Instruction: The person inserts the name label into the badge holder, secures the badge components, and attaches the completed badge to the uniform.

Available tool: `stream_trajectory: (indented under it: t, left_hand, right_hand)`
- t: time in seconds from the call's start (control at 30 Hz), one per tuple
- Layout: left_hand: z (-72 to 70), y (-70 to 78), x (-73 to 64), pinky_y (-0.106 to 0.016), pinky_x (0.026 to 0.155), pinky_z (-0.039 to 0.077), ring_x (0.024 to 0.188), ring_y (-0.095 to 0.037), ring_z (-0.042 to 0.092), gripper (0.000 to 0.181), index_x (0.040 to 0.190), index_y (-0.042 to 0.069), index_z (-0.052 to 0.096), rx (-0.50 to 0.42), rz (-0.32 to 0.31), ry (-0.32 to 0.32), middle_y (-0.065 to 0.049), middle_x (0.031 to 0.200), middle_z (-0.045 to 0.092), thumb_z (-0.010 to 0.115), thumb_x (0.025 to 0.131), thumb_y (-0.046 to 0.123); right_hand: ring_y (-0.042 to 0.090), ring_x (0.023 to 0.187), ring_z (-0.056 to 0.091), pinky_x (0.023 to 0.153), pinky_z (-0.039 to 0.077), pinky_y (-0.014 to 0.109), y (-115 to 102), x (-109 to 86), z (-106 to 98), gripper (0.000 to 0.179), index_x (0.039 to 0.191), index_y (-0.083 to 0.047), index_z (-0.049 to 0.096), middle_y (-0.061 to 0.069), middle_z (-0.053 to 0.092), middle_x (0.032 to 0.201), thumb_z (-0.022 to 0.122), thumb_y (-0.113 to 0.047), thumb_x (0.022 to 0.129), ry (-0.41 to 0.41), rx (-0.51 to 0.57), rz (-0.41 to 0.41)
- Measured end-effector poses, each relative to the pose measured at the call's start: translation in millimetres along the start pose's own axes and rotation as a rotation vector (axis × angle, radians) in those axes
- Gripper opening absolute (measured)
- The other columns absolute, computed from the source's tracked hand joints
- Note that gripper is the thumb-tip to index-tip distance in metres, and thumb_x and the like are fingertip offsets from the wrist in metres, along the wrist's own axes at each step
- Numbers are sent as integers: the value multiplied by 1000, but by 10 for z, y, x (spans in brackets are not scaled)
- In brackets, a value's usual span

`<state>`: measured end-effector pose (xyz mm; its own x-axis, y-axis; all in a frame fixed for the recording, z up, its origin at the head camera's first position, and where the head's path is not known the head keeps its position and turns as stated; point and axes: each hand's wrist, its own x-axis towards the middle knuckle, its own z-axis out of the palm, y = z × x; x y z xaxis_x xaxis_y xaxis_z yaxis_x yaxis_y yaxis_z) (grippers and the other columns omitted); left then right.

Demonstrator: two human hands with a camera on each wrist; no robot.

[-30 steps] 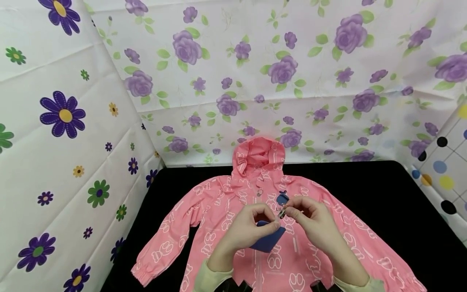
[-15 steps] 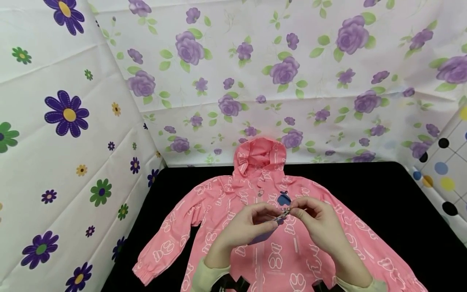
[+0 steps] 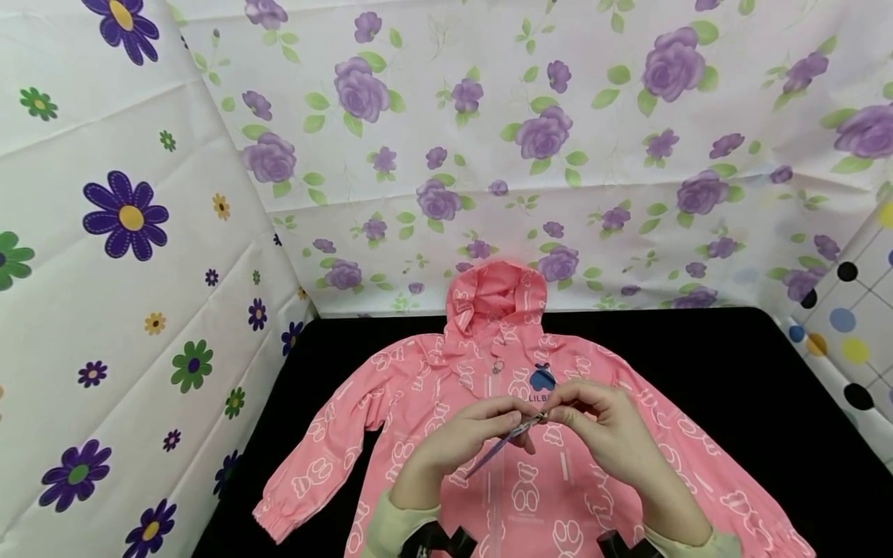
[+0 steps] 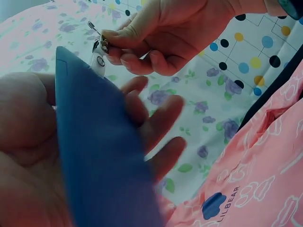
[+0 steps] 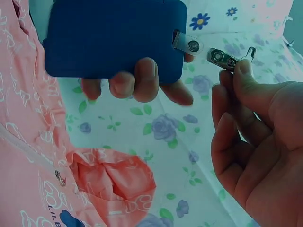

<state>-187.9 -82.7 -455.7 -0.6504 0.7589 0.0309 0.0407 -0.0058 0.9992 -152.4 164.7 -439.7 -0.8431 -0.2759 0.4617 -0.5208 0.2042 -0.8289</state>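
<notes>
My left hand (image 3: 460, 442) holds a flat blue badge holder (image 5: 113, 38), which appears almost edge-on in the head view. Several left fingertips curl under its lower edge in the right wrist view. A clear strap (image 5: 188, 43) with a round snap runs from a slot in the holder to a metal clip (image 5: 221, 59). The thumb and forefinger of my right hand (image 3: 603, 434) pinch that clip. Both hands are above a pink hooded jacket (image 3: 349, 403) with white bear outlines, near its blue chest logo (image 3: 542, 378).
The jacket lies face up on a black table (image 3: 711, 372), sleeves spread and hood (image 3: 497, 291) towards the back. A zip pull (image 3: 498, 367) sits below the collar. Flowered sheets (image 3: 432, 256) hang behind and at the left, with a dotted one (image 3: 854, 310) at the right.
The badge holder has turned in my left hand from showing its blue face to nearly edge-on in the head view. My right hand has stayed at the clip.
</notes>
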Motion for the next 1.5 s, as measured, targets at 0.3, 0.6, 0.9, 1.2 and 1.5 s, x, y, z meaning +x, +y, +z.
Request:
stream_trajectory:
  t: [0.3, 0.6, 0.9, 1.2, 1.5]
  left_hand:
    - [35, 5, -14, -21, 67, 48, 79, -10, 57, 18, 110, -5, 61, 62, 44, 237, 1, 93, 59, 57, 112, 12]
    - [60, 29, 5, -26, 67, 55, 78, -13, 64, 15, 107, -2, 61, 78, 39, 403, -3, 93, 65, 62, 110, 13]
    - [101, 29, 32, -23, 67, 55, 77, -9, 66, 17, 103, -4, 61, 41, 38, 378, 0, 94, 68, 67, 106, 11]
    - [71, 36, 41, -24, 64, 57, 74, -12, 70, 18, 104, -1, 65, 58, 23, 365, -2, 92, 73, 70, 106, 16]
    - [72, 28, 45, -25, 80, 60, 91, -15, 72, 14, 111, -1, 69, 48, 59, 364, -7, 104, 75, 72, 104, 11]
  right_hand:
    - [17, 96, 74, 85, 62, 28, 12, -5, 2, 18, 121, -8, 76, 1, 77, 109, 66, -6, 107, 48, 6, 136]
    - [17, 93, 71, 77, 58, 27, -28, 37, -2, 27, 135, -10, 71, 5, 76, 109, 56, -16, 113, 120, -2, 220]
    - [16, 93, 73, 82, 60, 23, -28, 36, 27, 15, 112, -9, 78, 5, 77, 99, 72, -21, 105, 206, -23, 323]
    - [15, 92, 73, 77, 61, 22, 4, 64, 35, 15, 114, -11, 82, 3, 79, 104, 74, -18, 104, 243, -73, 301]
    - [18, 92, 75, 78, 62, 22, -16, 56, 91, 13, 112, -9, 82, 7, 79, 103, 76, -17, 103, 216, -60, 276]
